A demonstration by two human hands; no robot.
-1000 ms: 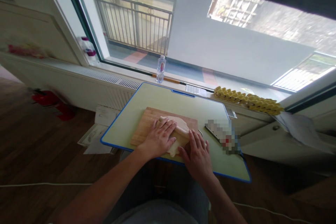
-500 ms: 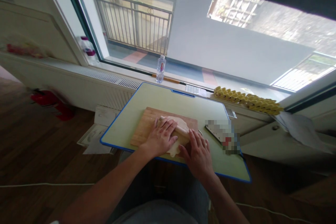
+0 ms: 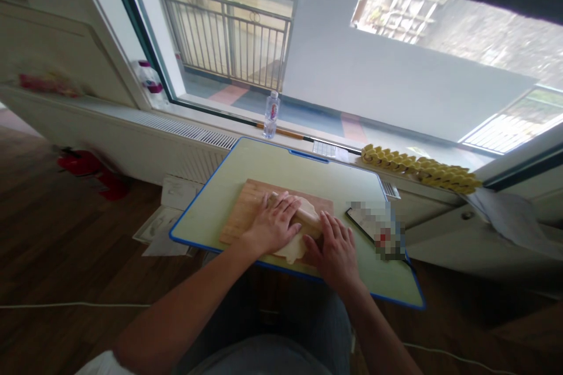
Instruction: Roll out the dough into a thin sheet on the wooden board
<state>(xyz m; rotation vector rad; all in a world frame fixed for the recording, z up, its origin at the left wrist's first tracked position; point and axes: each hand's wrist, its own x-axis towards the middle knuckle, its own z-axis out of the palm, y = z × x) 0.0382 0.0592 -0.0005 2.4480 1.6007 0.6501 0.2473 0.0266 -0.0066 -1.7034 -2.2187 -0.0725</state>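
A thin sheet of pale dough [image 3: 292, 251] lies on the wooden cutting board [image 3: 241, 206], which rests on a small light-green table [image 3: 264, 159] with a blue rim. Across the dough runs a light wooden rolling pin [image 3: 309, 216], slanting down to the right. My left hand [image 3: 277, 224] presses over the pin's left part, fingers draped across it. At its right end, my right hand [image 3: 336, 249] curls its fingers over the pin, thumb on the near side. Both hands hide much of the pin and some of the dough.
To the right on the table lies a dark-edged, partly blurred flat object [image 3: 367, 225]. A water bottle [image 3: 271, 115] and yellow egg trays [image 3: 417, 169] stand along the windowsill. A red fire extinguisher [image 3: 94, 171] is on the floor at left, near some papers [image 3: 165, 228].
The rolling pin, with both hands on it, has shifted slightly away from me over the dough, so less dough shows beyond it. The camera view has moved a little.
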